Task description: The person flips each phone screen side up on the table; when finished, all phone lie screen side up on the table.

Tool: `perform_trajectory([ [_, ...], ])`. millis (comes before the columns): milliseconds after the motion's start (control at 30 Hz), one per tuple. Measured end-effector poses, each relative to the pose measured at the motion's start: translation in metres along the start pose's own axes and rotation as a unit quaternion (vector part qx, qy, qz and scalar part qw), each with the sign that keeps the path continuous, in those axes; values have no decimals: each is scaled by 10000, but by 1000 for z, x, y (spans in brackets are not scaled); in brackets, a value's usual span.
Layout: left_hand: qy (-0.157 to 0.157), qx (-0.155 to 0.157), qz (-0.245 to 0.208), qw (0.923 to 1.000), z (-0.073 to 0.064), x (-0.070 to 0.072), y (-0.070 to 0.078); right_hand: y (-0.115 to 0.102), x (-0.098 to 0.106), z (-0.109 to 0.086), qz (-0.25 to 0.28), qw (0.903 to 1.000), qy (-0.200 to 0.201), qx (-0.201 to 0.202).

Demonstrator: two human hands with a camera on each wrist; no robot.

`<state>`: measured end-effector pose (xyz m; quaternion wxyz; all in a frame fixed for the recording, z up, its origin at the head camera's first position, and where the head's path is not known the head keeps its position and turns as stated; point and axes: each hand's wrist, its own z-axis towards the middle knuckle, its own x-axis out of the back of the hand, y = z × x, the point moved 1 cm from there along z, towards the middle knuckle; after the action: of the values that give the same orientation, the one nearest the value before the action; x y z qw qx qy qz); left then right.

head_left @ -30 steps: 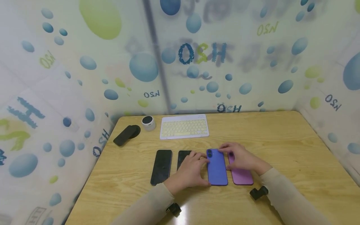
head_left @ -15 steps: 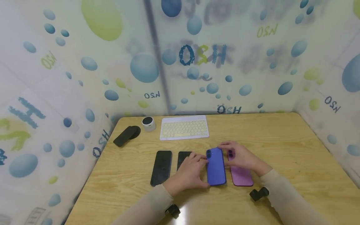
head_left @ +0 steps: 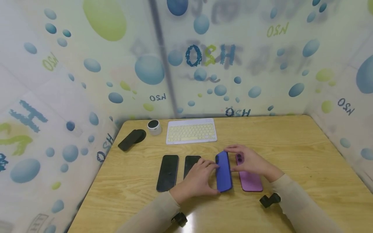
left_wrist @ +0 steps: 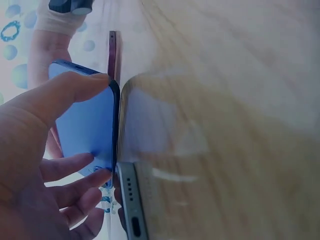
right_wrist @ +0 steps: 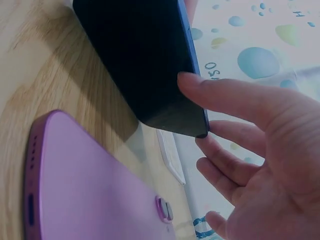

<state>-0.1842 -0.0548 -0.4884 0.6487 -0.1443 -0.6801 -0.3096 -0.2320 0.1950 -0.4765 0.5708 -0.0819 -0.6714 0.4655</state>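
A blue phone [head_left: 223,176] stands tilted on its left long edge, its right edge raised off the table. My right hand [head_left: 252,162] pinches its upper right part, and the right wrist view shows the thumb on the dark screen [right_wrist: 135,55]. My left hand [head_left: 195,179] holds the left side, thumb at the lower corner and fingertips on the blue back [left_wrist: 82,125]. Below my right hand a pink-purple phone [head_left: 251,183] lies back up. Left of the blue one, a dark-screened phone [head_left: 190,163] is partly hidden by my left hand.
Another dark-screened phone [head_left: 167,173] lies further left on the wooden table [head_left: 297,145]. Behind stand a white keyboard [head_left: 190,131], a small white cylinder with a dark top [head_left: 154,127] and a black object with a round base [head_left: 129,139]. Patterned cloth walls surround the back and sides.
The blue phone has gone from lying flat to tilted, its right edge rising with my right hand. My left hand has stayed at its left side.
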Motion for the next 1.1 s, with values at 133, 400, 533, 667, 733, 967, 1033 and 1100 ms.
perform_trajectory([
  [133,25,27,-280,9996,0,1,1,-4,0,1,3,10000,15,72],
  [400,228,-28,-673,9975,-4,5,1,-8,-4,2,18,10000,49,57],
  [533,318,-54,-907,9954,-6,5,-3,-12,-6,4,86,9999,74,37],
  [667,396,-106,-1151,9925,-8,4,-7,-15,-9,6,159,9998,72,34],
  [733,460,-151,-1219,9914,-9,5,-8,-15,-10,7,184,9998,69,48],
  [967,590,-265,-1494,9867,-12,10,-11,-17,-14,9,194,9996,172,84],
  [1033,596,-337,-1584,9850,-13,11,-12,-19,-15,9,79,9996,238,96],
  [1100,592,-404,-1642,9838,-14,13,-13,-19,-16,9,88,9996,262,110],
])
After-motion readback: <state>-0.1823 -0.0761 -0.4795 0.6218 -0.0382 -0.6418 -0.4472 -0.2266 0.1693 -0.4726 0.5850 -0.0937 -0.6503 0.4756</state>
